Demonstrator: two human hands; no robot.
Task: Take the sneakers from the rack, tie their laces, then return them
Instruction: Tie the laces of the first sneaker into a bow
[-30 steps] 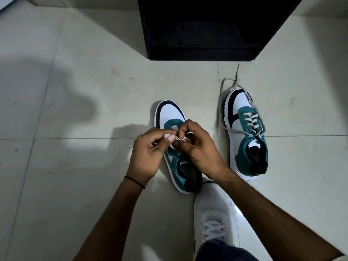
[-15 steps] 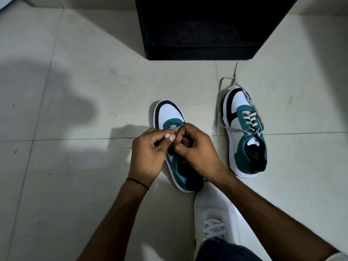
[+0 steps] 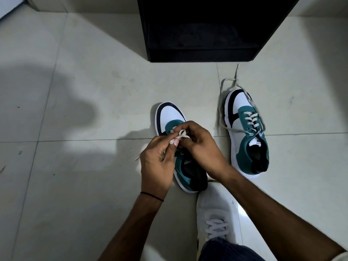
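Note:
Two teal, white and black sneakers stand on the tiled floor. The left sneaker [image 3: 170, 117] is in front of me, its middle hidden by my hands. My left hand [image 3: 157, 162] and my right hand [image 3: 202, 147] both pinch its pale lace [image 3: 180, 134] above the tongue, with a loop showing between the fingertips. One lace end trails out to the left of my left hand. The right sneaker [image 3: 246, 136] stands apart to the right, its laces [image 3: 224, 102] loose and spread over the floor beyond the toe.
A black shoe rack [image 3: 203, 31] stands at the top centre, its low shelf dark. My own white shoe [image 3: 214, 217] rests on the floor just behind the left sneaker. Pale floor tiles [image 3: 75, 185] stretch out to the left.
My fingers have worked the lace: a loop now stands up between both hands, and the hands have shifted slightly. The right sneaker has not moved.

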